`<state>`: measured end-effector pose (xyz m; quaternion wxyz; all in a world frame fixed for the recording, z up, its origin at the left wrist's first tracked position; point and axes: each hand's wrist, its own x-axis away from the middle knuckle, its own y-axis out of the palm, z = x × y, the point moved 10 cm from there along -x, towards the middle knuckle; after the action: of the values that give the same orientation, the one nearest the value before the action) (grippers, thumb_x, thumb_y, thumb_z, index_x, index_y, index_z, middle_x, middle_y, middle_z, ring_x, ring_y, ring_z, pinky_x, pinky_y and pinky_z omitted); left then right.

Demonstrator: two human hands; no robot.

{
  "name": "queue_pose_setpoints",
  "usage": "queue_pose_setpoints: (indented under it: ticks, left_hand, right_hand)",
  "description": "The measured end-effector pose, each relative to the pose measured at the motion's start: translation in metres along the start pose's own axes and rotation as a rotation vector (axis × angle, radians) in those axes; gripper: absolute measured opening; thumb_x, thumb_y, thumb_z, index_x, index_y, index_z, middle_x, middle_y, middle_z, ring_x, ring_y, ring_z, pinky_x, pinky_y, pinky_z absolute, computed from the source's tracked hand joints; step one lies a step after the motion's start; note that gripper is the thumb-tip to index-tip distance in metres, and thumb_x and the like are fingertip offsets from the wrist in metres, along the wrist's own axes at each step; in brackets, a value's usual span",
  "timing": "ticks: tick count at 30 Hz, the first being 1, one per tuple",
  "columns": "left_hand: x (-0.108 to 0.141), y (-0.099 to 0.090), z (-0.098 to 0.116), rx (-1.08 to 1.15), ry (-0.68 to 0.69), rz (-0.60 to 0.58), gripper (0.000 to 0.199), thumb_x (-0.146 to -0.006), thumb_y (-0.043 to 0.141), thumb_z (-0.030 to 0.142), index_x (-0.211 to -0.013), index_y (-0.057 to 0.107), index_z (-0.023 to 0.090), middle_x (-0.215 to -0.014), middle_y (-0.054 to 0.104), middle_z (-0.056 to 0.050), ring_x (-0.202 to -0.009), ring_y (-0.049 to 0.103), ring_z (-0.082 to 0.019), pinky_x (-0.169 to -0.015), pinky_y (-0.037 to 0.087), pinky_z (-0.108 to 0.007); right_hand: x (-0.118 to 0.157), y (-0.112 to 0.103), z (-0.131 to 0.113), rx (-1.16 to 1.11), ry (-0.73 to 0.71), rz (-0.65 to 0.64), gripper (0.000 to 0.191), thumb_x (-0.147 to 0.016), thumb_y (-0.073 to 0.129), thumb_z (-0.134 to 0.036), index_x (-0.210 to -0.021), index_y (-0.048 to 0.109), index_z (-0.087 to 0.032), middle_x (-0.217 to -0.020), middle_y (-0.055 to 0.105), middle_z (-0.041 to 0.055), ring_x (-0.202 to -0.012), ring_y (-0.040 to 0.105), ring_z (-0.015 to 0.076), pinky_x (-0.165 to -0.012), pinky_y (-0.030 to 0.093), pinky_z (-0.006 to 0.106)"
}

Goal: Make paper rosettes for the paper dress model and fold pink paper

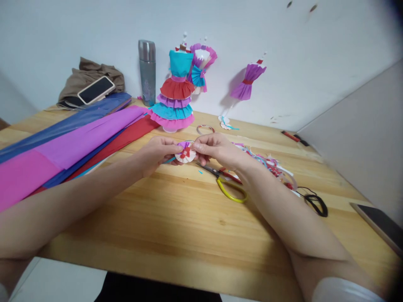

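Note:
Between my two hands, above the middle of the table, is a small round paper rosette, pleated in cream and purple with a red bow at its centre. My left hand pinches its left edge with thumb and fingers, and a bit of blue strip shows below that thumb. On the opposite side, my right hand has thumb and forefinger closed on the rosette's right edge. Scissors with yellow handles lie just below my right wrist, partly covered by it.
Crepe paper sheets spread across the left. Behind stand a layered paper dress on a form, two purple dress forms and a thermos. Paper scraps, a black cord and a dark tablet-like device lie right.

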<state>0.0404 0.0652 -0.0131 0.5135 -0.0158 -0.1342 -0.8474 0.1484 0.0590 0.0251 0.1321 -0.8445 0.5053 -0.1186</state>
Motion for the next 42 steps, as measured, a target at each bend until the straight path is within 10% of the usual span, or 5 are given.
queue_pose_setpoints:
  ticks: [8,42]
  left_hand:
    - [0.005,0.0,0.007,0.079,0.018,0.075,0.02,-0.065,0.082,0.028,-0.068,0.074,0.01,-0.07,0.071,-0.007,-0.064,0.063,-0.013,-0.065,0.051,-0.025]
    - [0.004,0.004,0.008,0.083,0.058,0.025,0.019,-0.065,0.082,0.028,-0.066,0.073,0.011,-0.068,0.07,-0.005,-0.064,0.063,-0.012,-0.068,0.052,-0.026]
  right_hand:
    - [0.008,-0.027,-0.024,0.222,-0.232,0.359,0.025,-0.075,0.071,-0.039,-0.068,0.056,-0.02,-0.058,0.053,-0.0025,-0.053,0.045,0.0108,-0.051,0.033,0.026]
    - [0.019,-0.005,-0.034,0.406,-0.25,0.353,0.003,-0.078,0.068,-0.022,-0.076,0.066,-0.021,-0.068,0.057,0.0009,-0.065,0.052,0.0145,-0.058,0.037,0.027]
